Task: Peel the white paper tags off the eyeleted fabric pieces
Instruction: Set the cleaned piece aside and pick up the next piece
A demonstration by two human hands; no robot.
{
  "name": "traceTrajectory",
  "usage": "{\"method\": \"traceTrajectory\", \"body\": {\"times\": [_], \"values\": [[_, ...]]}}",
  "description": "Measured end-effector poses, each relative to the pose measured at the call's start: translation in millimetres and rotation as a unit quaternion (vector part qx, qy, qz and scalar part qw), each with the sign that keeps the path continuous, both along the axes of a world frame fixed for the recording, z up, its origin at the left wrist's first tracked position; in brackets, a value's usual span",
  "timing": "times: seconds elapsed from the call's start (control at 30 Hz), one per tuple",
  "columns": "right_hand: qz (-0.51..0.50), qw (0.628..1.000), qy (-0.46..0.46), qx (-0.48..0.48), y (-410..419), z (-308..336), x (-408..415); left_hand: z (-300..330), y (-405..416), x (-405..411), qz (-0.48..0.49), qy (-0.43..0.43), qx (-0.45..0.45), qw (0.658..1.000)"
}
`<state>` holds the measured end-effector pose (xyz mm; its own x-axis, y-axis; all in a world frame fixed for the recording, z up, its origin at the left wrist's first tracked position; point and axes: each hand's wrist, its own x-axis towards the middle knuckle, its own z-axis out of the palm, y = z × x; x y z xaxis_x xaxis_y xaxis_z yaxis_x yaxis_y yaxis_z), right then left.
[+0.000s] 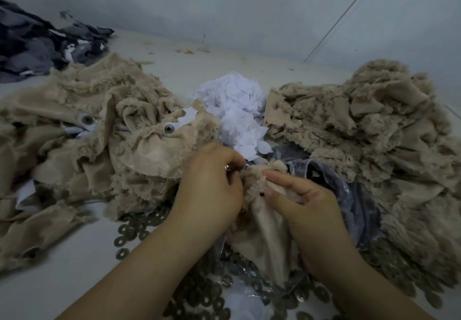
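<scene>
1. Beige fleece piece (259, 210) sits between both hands, directly in front of the person, its long axis running from the fingertips back toward the body.
2. Left hand (212, 185) is curled with fingertips pinching at the top edge of the piece; whether a tag is between them cannot be told, since the hand hides it.
3. Right hand (306, 200) grips the piece from the right, thumb laid across the fleece, holding it steady. The two hands are close together, nearly touching at the top edge.
4. The working spot lies at that top edge, under the left fingertips, so the left hand is the nearer one for the pull; I judge a peel would go up and away from the right thumb.
5. Beyond the hands lies a heap of white paper (237, 105).
6. Left of the hands, a pile (99, 130) with eyelets and tags showing; right of them, another fleece pile (374, 125).
7. Under the wrists, washers (132, 230) and a plastic bag (331, 185).
</scene>
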<state>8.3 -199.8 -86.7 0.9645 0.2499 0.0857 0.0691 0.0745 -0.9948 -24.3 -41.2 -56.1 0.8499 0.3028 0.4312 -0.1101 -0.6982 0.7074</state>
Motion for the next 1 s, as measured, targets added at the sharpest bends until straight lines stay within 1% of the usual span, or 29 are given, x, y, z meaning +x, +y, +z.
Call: {"method": "traceTrajectory", "body": {"times": [0.03, 0.07, 0.17, 0.23, 0.3, 0.37, 0.4, 0.43, 0.47, 0.53, 0.57, 0.63, 0.7, 0.73, 0.83, 0.93, 1.0], "values": [[0.0, 1.0, -0.009, -0.006, 0.7, -0.8, -0.3, 4.7, 2.2, 6.2, 0.0, 0.004, 0.065, 0.998], [0.002, 1.0, -0.016, -0.011, 1.4, -1.3, -0.5, 7.9, 4.7, 13.9, -0.009, 0.02, 0.111, 0.994], [0.004, 1.0, -0.016, -0.012, 1.0, -3.2, 0.6, 16.9, 8.2, 38.0, -0.077, 0.096, 0.176, 0.977], [0.005, 1.0, -0.01, -0.014, 0.1, -3.4, 1.3, 19.3, 6.8, 51.1, -0.127, 0.137, 0.244, 0.952], [-0.002, 1.0, -0.009, -0.023, -1.0, -3.4, 2.3, 22.5, 4.2, 58.8, -0.136, 0.142, 0.333, 0.922], [-0.009, 0.999, -0.008, -0.032, -2.2, -3.9, 3.6, 25.7, 1.0, 64.0, -0.127, 0.137, 0.388, 0.903], [-0.009, 0.999, -0.009, -0.036, -2.8, -4.0, 3.9, 26.3, 0.2, 65.8, -0.114, 0.131, 0.4, 0.9], [-0.007, 0.999, -0.012, -0.04, -2.9, -3.9, 3.9, 25.7, 0.4, 67.5, -0.103, 0.117, 0.395, 0.906], [-0.005, 0.999, -0.016, -0.042, -3.3, -3.4, 3.4, 23.8, 2.1, 69.3, -0.099, 0.092, 0.366, 0.921], [-0.002, 0.999, -0.023, -0.043, -3.5, -3.1, 3.2, 20.6, 7.6, 69.0, -0.117, 0.023, 0.252, 0.96], [-0.002, 0.999, -0.025, -0.043, -3.3, -3.2, 3.5, 20.1, 9.8, 66.9, -0.127, -0.012, 0.19, 0.974], [0.0, 0.999, -0.023, -0.042, -2.8, -4.2, 3.9, 18.0, 13.9, 61.9, -0.136, -0.046, 0.087, 0.986], [-0.004, 0.998, -0.026, -0.048, -1.8, -3.8, 3.1, 13.1, 16.9, 59.3, -0.147, -0.04, 0.011, 0.988], [-0.012, 0.998, -0.03, -0.054, -1.4, -3.5, 2.4, 9.6, 18.2, 58.7, -0.154, -0.03, -0.001, 0.988], [-0.032, 0.997, -0.041, -0.06, -1.2, -1.4, 1.2, -0.9, 19.2, 56.0, -0.17, -0.013, 0.02, 0.985], [-0.021, 0.989, -0.092, -0.11, 0.0, 4.8, 1.3, -0.9, 16.5, 52.5, -0.204, -0.02, 0.05, 0.978], [-0.01, 0.992, -0.074, -0.097, 1.7, 5.0, 5.2, 2.4, 14.0, 50.1, -0.232, -0.017, 0.077, 0.97]]}}
